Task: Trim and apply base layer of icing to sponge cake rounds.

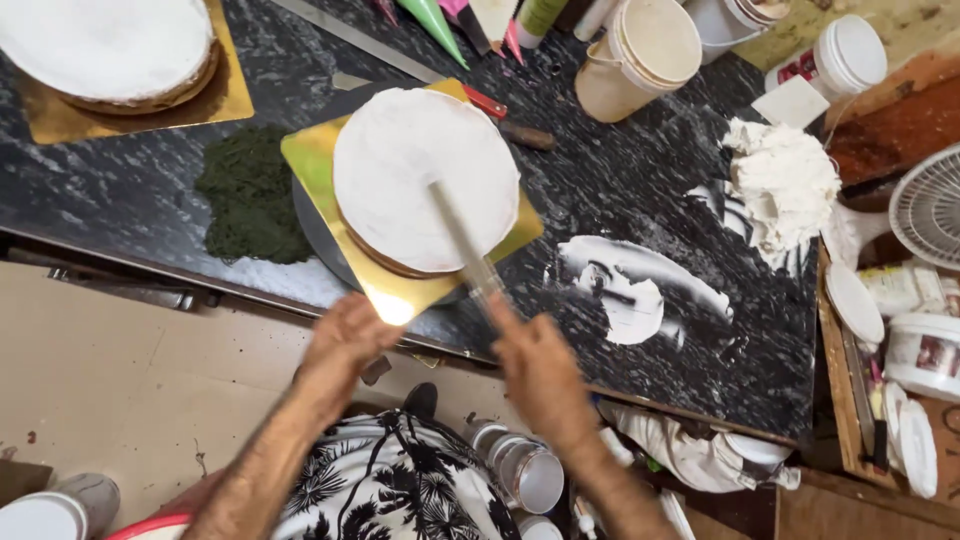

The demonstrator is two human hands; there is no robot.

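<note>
Your right hand (pixel 540 365) is closed around the handle of a long spatula (pixel 462 240), whose blade lies flat across the top of the white-iced round cake (pixel 425 190). Your left hand (pixel 345 335) rests at the near corner of the gold square board (pixel 395 290) under that cake; its fingers curl against the board's edge, though you cannot tell whether they grip it. The cake and board sit on a grey turntable (pixel 315 235) at the near edge of the black marbled counter (pixel 640 180). Just left of the cake lies a heap of dark green crumbs (pixel 250 195). Right of the cake, smears of white cream (pixel 625 290) mark the counter, and further right sits a big mound of white cream (pixel 785 180). Beyond the cake to the right stands a beige lidded bucket (pixel 640 55), and farther right a white tub with a red label (pixel 835 55). Beyond the cake to the left, a second iced cake (pixel 110 45) rests on its own gold board. At the far right edge, well apart from the cake, you see a white fan grille (pixel 930 205) and white lidded tubs (pixel 925 350). Below the counter, the floor (pixel 130 380) is pale beige.
</note>
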